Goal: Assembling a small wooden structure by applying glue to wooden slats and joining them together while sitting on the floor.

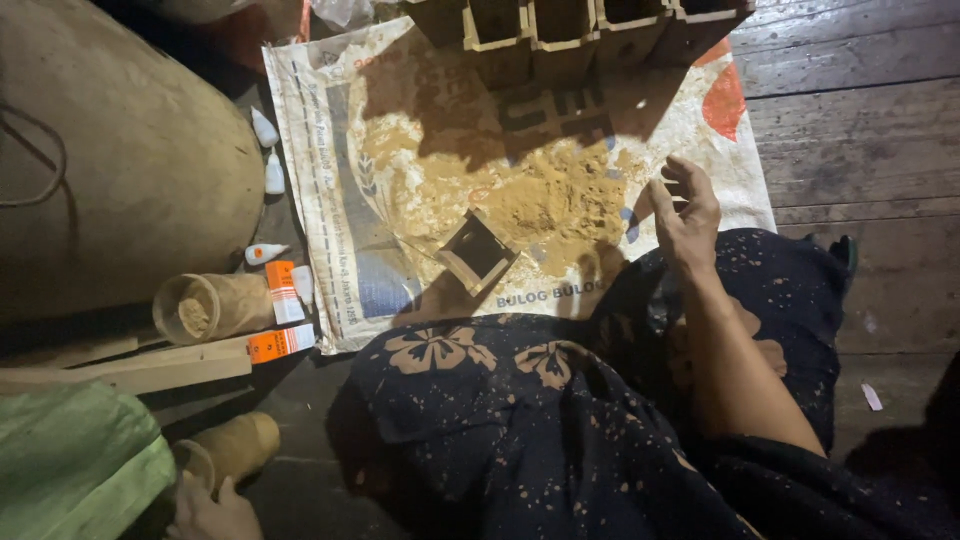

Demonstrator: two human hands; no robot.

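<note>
2 hands in view, and the right hand (pixel 686 208) is the busy one: it hangs with fingers spread wide and nothing in them, over the right edge of the tan sawdust heap (pixel 545 200). That heap lies in the middle of a white woven sack (pixel 330 200) spread flat on the plank floor (pixel 850 120).

Just near-left of the heap sits 1 small square wooden frame (pixel 478 252), tilted like a diamond, its hollow dark. Along the far edge of the sack stands a row of open wooden boxes (pixel 560 30), partly in shadow.

The left hand (pixel 212 515) is low in the near-left corner, next to a tan roll (pixel 240 445). Whether it grips the roll, I cannot tell.

Left of the sack lie 3 small white glue bottles (pixel 265 128) and 2 orange-and-white cartons (pixel 283 290), with a second paper roll (pixel 205 305) and a wooden slat (pixel 150 370) close by.

My read on doing this well: the powder is loose, so a slow, cupped gather from the heap's edge should keep it on the sack and off the flowered dark cloth (pixel 520 400) on the lap. The frame is close, so the reach should stay short and low.
</note>
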